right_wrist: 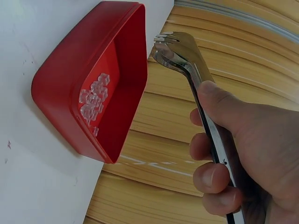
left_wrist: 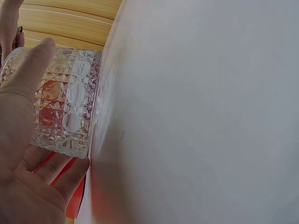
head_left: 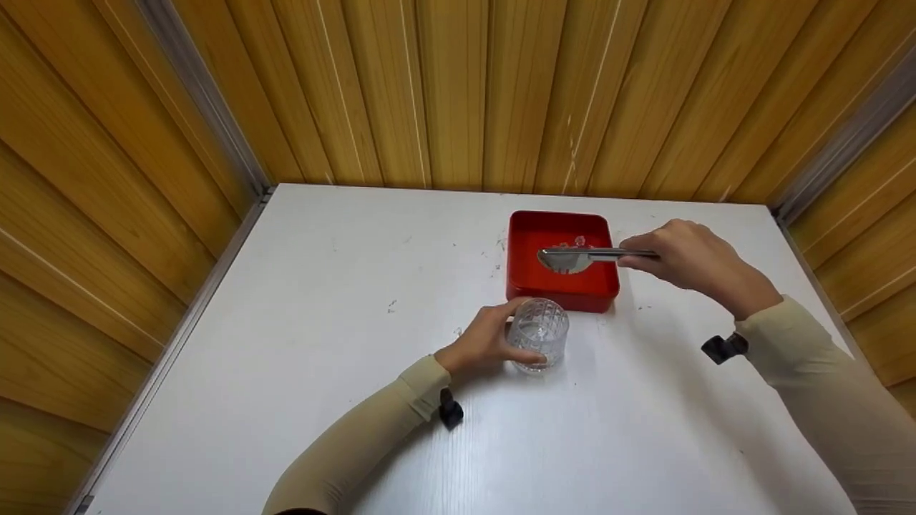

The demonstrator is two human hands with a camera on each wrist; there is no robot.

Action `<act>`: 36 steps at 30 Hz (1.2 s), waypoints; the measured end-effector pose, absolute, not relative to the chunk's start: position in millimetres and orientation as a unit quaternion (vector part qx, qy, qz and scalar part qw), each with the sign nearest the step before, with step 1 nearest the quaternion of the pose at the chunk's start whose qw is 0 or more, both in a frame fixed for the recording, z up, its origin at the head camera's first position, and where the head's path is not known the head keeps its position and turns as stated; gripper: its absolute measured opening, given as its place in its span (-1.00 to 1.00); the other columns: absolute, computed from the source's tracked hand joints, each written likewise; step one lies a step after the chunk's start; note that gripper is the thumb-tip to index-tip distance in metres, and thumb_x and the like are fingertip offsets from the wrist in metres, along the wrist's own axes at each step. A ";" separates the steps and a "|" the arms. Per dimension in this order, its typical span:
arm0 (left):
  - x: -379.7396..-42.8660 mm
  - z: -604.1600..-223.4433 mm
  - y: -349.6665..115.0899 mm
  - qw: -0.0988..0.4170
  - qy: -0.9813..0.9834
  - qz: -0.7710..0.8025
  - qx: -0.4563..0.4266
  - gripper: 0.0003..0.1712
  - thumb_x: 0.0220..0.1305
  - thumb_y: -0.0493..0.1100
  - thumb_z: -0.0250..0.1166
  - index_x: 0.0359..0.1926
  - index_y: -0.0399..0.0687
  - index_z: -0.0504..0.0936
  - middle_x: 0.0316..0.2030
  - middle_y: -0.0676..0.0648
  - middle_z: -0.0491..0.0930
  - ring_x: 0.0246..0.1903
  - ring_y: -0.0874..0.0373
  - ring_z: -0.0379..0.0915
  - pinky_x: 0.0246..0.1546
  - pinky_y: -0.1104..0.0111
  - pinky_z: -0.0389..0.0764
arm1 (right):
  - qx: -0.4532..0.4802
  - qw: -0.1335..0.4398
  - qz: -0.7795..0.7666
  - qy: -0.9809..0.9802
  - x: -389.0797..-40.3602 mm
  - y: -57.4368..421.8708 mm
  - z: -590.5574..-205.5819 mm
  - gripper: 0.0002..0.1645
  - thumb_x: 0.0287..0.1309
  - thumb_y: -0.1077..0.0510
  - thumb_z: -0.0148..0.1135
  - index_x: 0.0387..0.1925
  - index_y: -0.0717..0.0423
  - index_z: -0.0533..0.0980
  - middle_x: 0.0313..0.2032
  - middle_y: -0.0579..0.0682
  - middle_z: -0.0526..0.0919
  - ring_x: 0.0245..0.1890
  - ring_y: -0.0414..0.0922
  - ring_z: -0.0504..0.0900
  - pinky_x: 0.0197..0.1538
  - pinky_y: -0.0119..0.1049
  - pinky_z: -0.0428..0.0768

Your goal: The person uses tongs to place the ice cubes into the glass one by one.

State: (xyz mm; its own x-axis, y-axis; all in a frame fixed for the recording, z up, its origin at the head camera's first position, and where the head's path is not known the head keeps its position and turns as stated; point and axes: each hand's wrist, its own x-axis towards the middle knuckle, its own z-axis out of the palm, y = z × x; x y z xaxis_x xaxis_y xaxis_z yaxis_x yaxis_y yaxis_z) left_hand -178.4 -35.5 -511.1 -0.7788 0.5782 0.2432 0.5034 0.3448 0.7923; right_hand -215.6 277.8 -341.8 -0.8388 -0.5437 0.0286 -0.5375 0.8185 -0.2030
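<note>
A clear cut-glass tumbler (head_left: 542, 336) stands on the white table, just in front of a red square box (head_left: 562, 301). My left hand (head_left: 486, 340) grips it from the left, the thumb on the near side and the other fingers round the far side. Metal serving tongs (right_wrist: 184, 61), one arm fork-shaped and the other broad and flat, extend from my right hand (head_left: 698, 259), whose fingers and thumb are wrapped round the handle. Their head is over the box, with nothing seen between the arms. Several clear ice-like pieces (right_wrist: 95, 95) lie in the box.
The white table (head_left: 343, 286) carries small dark marks on its surface. Yellow wood-look panels (head_left: 458, 93) rise behind it and on both sides, with metal rails at the corners. A black wrist device (head_left: 724, 348) hangs by the right sleeve.
</note>
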 end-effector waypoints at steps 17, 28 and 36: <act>-178.6 -509.6 -38.0 0.031 0.827 0.451 0.333 0.00 -0.08 0.06 0.70 0.38 -0.03 0.46 0.15 -0.01 0.67 0.08 0.24 0.58 0.17 0.47 0.53 | -0.343 -0.019 -0.100 0.934 -186.6 271.4 -343.7 -0.76 0.20 0.08 0.49 -0.09 0.00 0.78 -0.43 -0.21 0.74 -0.56 -0.29 0.46 -0.52 -0.39 0.46; -178.9 -509.9 -38.4 0.040 0.829 0.451 0.329 -0.05 -0.10 0.05 0.71 0.30 -0.06 0.49 0.04 -0.02 0.70 0.01 0.18 0.62 0.08 0.48 0.59 | -0.364 -0.029 -0.094 0.926 -168.3 265.5 -352.2 -0.65 0.13 0.08 0.55 -0.02 0.00 0.77 -0.30 -0.12 0.81 -0.52 -0.28 0.51 -0.50 -0.43 0.51; -178.9 -509.7 -38.5 0.047 0.828 0.456 0.323 -0.02 -0.08 0.05 0.70 0.35 -0.04 0.47 0.07 -0.02 0.70 0.02 0.20 0.61 0.10 0.47 0.59 | -0.364 -0.026 -0.104 0.925 -166.4 267.3 -357.2 -0.65 0.13 0.06 0.55 -0.02 -0.02 0.77 -0.28 -0.12 0.82 -0.50 -0.29 0.54 -0.49 -0.44 0.53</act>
